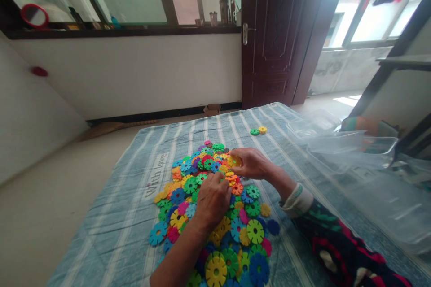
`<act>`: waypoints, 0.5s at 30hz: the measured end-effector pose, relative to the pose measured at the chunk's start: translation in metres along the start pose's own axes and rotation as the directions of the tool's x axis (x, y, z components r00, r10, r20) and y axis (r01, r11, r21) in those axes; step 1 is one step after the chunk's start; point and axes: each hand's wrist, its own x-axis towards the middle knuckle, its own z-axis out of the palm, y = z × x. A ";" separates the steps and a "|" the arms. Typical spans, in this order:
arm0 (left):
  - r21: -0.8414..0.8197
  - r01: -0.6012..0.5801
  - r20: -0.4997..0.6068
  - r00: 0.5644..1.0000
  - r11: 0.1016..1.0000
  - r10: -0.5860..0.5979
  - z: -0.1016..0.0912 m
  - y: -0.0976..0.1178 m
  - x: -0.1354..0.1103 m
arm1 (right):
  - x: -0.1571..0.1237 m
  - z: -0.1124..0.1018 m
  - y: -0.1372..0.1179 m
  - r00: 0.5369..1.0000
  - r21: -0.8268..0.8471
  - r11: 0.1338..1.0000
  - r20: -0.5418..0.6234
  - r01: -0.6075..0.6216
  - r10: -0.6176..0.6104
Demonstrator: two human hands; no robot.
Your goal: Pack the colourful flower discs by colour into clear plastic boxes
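Observation:
A heap of colourful plastic snowflake discs [190,185], flat and notched round their rims, is spread over the striped cloth. My left hand [213,199] rests over the middle of the heap, its fingers curled down among the discs; whatever lies under the fingertips is hidden. At the heap's right edge, my right hand [252,163] pinches a yellow snowflake disc [234,161] between thumb and fingers. Farther back on the cloth, a green disc [254,132] and a yellow disc [262,130] lie side by side, apart from the heap.
The blue-and-white striped cloth [131,188] covers the surface under the heap. Clear plastic containers [350,148] stand at the right. Beyond are a dark door [269,45] and a window ledge [134,32] with a flask [224,6] on it.

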 end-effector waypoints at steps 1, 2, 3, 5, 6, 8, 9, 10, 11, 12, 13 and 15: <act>0.007 -0.004 -0.003 1.000 1.000 0.004 0.001 -0.001 0.000 | 0.000 -0.001 0.000 1.000 -0.002 1.000 -0.006 -0.002 0.002; 0.014 -0.009 -0.005 1.000 1.000 0.009 0.003 -0.001 0.001 | 0.000 -0.001 0.001 1.000 -0.002 1.000 -0.012 -0.003 0.003; 0.022 -0.011 -0.007 1.000 1.000 0.011 0.003 -0.002 0.001 | 0.000 -0.001 0.002 1.000 -0.001 1.000 -0.016 -0.002 0.002; 0.037 -0.013 -0.002 1.000 0.999 0.013 0.004 -0.002 0.001 | 0.000 0.000 0.003 1.000 0.010 1.000 -0.019 0.001 -0.001; 0.043 -0.012 0.005 1.000 0.999 0.012 0.003 -0.002 0.001 | 0.000 0.001 0.003 1.000 0.017 1.000 -0.019 0.005 -0.004; 0.053 -0.010 0.026 1.000 0.999 0.009 0.002 -0.001 0.001 | 0.000 0.002 0.004 1.000 0.029 1.000 -0.025 0.010 -0.010; 0.058 -0.010 0.034 0.999 0.998 0.008 0.002 -0.001 0.001 | 0.000 0.003 0.005 1.000 0.034 0.999 -0.028 0.013 -0.012; 0.061 -0.011 0.038 0.999 0.998 0.009 0.002 -0.001 0.001 | 0.000 0.003 0.005 0.999 0.037 0.999 -0.029 0.014 -0.013; 0.060 -0.011 0.034 0.999 0.998 0.009 0.002 -0.001 0.001 | 0.000 0.004 0.005 0.999 0.039 0.999 -0.030 0.014 -0.013; 0.053 -0.012 0.025 1.000 0.999 0.010 0.002 -0.001 0.001 | 0.000 0.004 0.006 0.999 0.043 0.999 -0.031 0.015 -0.013; 0.040 -0.012 0.010 1.000 0.999 0.011 0.003 -0.002 0.001 | 0.000 0.004 0.006 0.999 0.047 0.999 -0.032 0.017 -0.015; -0.005 -0.005 -0.038 0.999 1.000 0.005 0.003 -0.004 0.001 | 0.000 0.004 0.007 0.999 0.064 0.998 -0.031 0.022 -0.020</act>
